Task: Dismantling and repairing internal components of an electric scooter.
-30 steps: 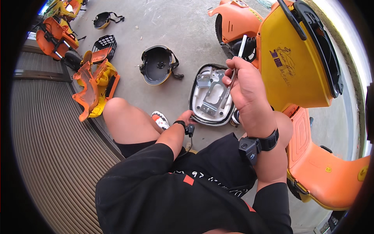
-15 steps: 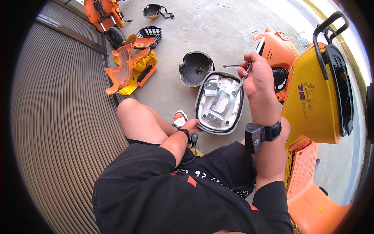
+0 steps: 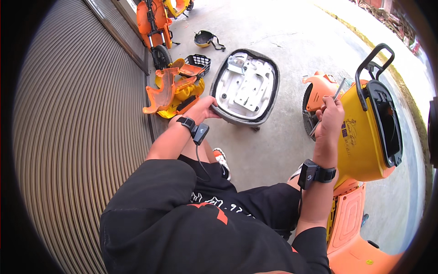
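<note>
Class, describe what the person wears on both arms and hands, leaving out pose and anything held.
Both hands are bare, without gloves. The left hand has a black wrist strap with a small black box and a thin cable trailing from it. The right hand has a similar black strap. Short black sleeves end near the elbows.

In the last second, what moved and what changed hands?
The grey-rimmed oval seat base with white plastic underside has swung out to the person's left, away from the yellow scooter body; the left hand, earlier down by the knee, now grips its rim. The right hand has let go of the seat and still holds the slim metal tool by the scooter.
</note>
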Demonstrator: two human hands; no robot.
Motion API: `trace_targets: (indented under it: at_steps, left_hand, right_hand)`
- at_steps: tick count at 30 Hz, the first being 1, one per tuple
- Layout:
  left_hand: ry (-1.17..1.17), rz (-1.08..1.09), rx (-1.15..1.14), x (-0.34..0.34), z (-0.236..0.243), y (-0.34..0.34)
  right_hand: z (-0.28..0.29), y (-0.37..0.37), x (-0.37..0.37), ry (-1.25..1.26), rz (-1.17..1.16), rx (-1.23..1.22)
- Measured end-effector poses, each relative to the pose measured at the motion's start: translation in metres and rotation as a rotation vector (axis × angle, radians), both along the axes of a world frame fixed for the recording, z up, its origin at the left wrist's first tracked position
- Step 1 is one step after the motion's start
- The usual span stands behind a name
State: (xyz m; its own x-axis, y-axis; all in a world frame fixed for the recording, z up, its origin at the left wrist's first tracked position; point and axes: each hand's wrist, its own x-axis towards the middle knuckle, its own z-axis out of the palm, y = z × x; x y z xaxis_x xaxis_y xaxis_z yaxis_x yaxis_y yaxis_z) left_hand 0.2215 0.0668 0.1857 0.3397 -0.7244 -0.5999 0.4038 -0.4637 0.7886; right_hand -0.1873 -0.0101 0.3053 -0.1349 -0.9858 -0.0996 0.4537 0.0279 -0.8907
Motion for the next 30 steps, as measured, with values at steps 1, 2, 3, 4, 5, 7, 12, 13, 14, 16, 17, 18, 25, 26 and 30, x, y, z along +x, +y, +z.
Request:
trace_targets:
  at_steps: [1,2,3,4,5,7,12,13,14,16,17,18,25,26,30]
  left_hand:
    - [-0.015,0.052,-0.016,0.006,0.02,-0.001]
    - [0.014,0.073,-0.042,0.012,0.039,0.0]
    - [0.035,0.075,-0.069,0.018,0.058,0.0]
    - [0.059,0.078,-0.099,0.025,0.076,0.001]
    - [0.077,0.063,-0.135,0.032,0.091,0.003]
    - [0.14,0.153,-0.128,0.043,0.115,0.006]
    - [0.252,0.217,-0.166,0.081,0.118,0.04]
    - [0.282,0.239,-0.209,0.087,0.105,0.052]
    - [0.232,0.258,-0.222,0.094,0.091,0.066]
    - [0.185,0.283,-0.207,0.107,0.058,0.092]
    - [0.184,0.304,-0.188,0.112,0.039,0.109]
    - [0.174,0.324,-0.16,0.115,0.021,0.125]
    - [0.186,0.331,-0.013,0.095,-0.107,0.233]
    - [0.183,0.339,0.015,0.089,-0.126,0.246]
    - [0.222,0.324,0.159,0.076,-0.193,0.289]
  right_hand:
    - [-0.002,0.001,-0.004,0.018,0.034,0.025]
    - [-0.004,0.002,-0.008,0.001,0.062,0.06]
    - [-0.006,0.002,-0.011,-0.012,0.093,0.092]
    - [-0.008,0.002,-0.013,-0.022,0.123,0.125]
    - [-0.01,0.001,-0.014,-0.043,0.113,0.184]
    - [-0.015,-0.002,-0.015,-0.075,0.15,0.275]
    - [-0.032,-0.006,-0.012,-0.059,0.255,0.338]
    - [-0.036,-0.007,-0.013,-0.051,0.252,0.371]
    - [-0.039,-0.008,-0.016,-0.034,0.251,0.355]
    - [-0.045,-0.01,-0.023,-0.004,0.276,0.327]
    - [-0.047,-0.011,-0.028,0.007,0.295,0.34]
    - [-0.049,-0.011,-0.033,0.04,0.292,0.35]
    - [-0.056,-0.004,-0.054,0.193,0.244,0.312]
    - [-0.057,-0.002,-0.054,0.215,0.213,0.314]
    - [-0.064,0.003,-0.058,0.324,0.247,0.297]
